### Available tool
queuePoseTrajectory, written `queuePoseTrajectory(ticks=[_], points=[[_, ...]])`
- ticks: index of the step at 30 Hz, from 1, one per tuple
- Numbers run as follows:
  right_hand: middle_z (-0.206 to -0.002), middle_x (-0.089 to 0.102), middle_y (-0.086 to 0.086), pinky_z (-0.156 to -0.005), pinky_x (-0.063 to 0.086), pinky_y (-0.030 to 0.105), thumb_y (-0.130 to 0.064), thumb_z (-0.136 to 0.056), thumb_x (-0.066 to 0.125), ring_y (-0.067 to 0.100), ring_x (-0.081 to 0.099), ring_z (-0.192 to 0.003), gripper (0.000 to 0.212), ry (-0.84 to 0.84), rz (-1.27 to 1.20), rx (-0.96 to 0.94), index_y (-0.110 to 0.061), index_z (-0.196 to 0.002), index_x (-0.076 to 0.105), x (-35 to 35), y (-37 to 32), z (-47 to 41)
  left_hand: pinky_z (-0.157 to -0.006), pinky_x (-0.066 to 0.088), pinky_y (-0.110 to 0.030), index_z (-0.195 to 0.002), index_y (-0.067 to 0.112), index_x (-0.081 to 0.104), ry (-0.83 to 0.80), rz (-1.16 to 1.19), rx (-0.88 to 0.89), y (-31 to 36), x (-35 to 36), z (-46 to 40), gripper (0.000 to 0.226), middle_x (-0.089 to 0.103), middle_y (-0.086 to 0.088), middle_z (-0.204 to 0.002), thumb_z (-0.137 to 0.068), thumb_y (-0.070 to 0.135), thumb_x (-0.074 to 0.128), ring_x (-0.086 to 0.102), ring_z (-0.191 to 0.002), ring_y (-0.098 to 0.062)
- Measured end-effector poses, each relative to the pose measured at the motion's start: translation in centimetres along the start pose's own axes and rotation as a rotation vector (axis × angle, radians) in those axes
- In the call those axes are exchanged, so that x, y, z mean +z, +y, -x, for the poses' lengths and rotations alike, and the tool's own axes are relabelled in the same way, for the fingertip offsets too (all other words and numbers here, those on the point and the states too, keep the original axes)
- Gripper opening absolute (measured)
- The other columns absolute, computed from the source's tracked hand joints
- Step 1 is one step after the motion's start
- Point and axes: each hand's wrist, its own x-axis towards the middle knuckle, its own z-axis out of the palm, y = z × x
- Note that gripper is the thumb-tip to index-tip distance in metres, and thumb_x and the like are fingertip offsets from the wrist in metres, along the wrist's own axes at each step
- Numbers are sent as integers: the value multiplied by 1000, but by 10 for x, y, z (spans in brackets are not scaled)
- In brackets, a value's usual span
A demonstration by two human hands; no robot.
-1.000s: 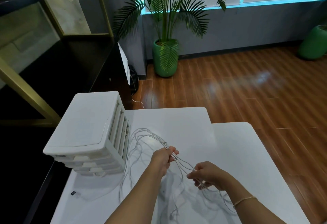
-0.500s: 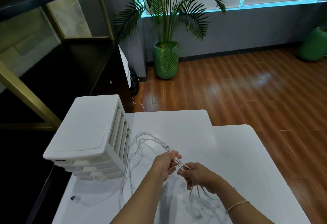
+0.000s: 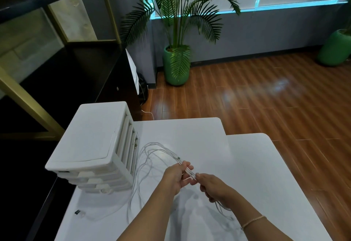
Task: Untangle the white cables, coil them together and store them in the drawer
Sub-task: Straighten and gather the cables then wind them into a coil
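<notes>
Several thin white cables [image 3: 152, 150] loop over the white table [image 3: 190, 132] beside a white drawer unit [image 3: 91, 145]. My left hand [image 3: 175, 177] grips a bundle of the cables just behind their plug ends, above the table. Close to its right, my right hand [image 3: 212, 187] grips the same bundle, and cable strands trail out below it toward the near edge. One cable end with a dark plug [image 3: 77, 211] lies on the table in front of the drawer unit. All the drawers look closed.
A second white table [image 3: 275, 164] abuts on the right. A black and gold shelf unit [image 3: 57, 69] stands to the left. Wooden floor lies beyond, with a palm in a green pot [image 3: 176, 65] and another green pot [image 3: 334, 50] at far right.
My right hand has slid up along the bundle until it sits next to my left hand. The view has tilted slightly, so the table sits lower in the frame.
</notes>
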Motion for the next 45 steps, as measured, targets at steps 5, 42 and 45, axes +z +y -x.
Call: queuePoseTrajectory(ticks=[5,42,45], points=[[-72,40,1,-44,27,18,-36,-102,32,9,31,-53,37,54,105,-8,-17,-80,55,2,1,2,-71,52,-31,-86,5,62,-28,39,-25,-4,0,2,21,66,-7,-85,-98,15,48,61,-71,-18],[-66,45,-10,-42,30,14,-24,-103,32,5,39,-53,28,129,166,-49,-17,-94,57,-3,-5,11,-83,42,-34,-90,14,69,-87,-93,-61,-23,18,5,19,67,-1,-84,-95,26,55,60,-75,-13],[-66,43,-14,-50,29,12,-25,-103,31,1,38,-56,26,110,212,-70,-18,-96,55,-1,-7,9,-80,43,-29,-90,14,68,-32,-123,-44,-19,18,5,16,65,-2,-79,-95,18,53,58,-70,-12]])
